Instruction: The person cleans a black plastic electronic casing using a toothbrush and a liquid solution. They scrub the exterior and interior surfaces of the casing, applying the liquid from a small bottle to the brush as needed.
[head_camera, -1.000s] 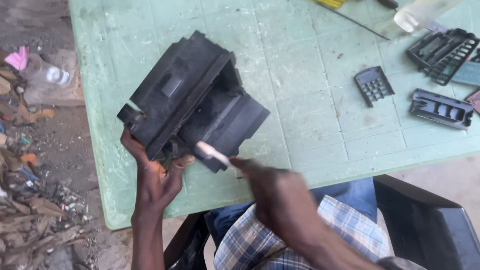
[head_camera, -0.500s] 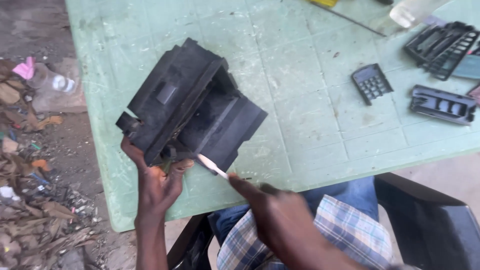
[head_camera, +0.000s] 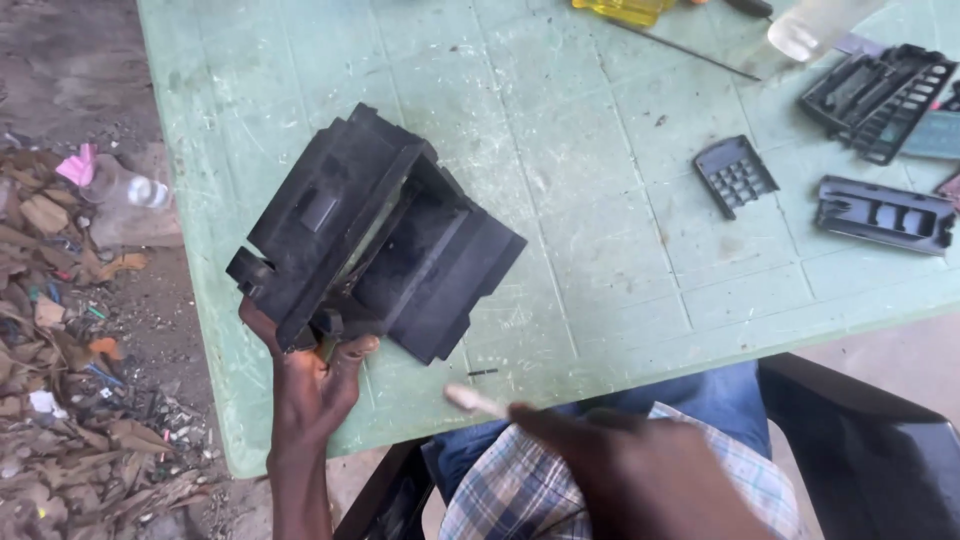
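My left hand (head_camera: 312, 380) grips the near edge of a large black plastic housing (head_camera: 375, 235), a dusty box-shaped part with an open cavity, held tilted over the green plastic table (head_camera: 600, 270). My right hand (head_camera: 640, 470) is low in the view, above my lap, and holds a thin white stick-like tool (head_camera: 475, 401) whose tip points left toward the housing. The tool's tip is a short way below the housing and does not touch it.
Smaller black plastic parts lie at the table's right: a small grille piece (head_camera: 735, 175), a slotted bar (head_camera: 885, 213) and a ribbed frame (head_camera: 878, 100). A yellow-handled tool (head_camera: 625, 10) lies at the far edge. Litter and a plastic bottle (head_camera: 125, 190) cover the ground on the left.
My right hand has drawn the white tool down and away from the housing, toward my lap. The left hand still holds the housing in about the same place.
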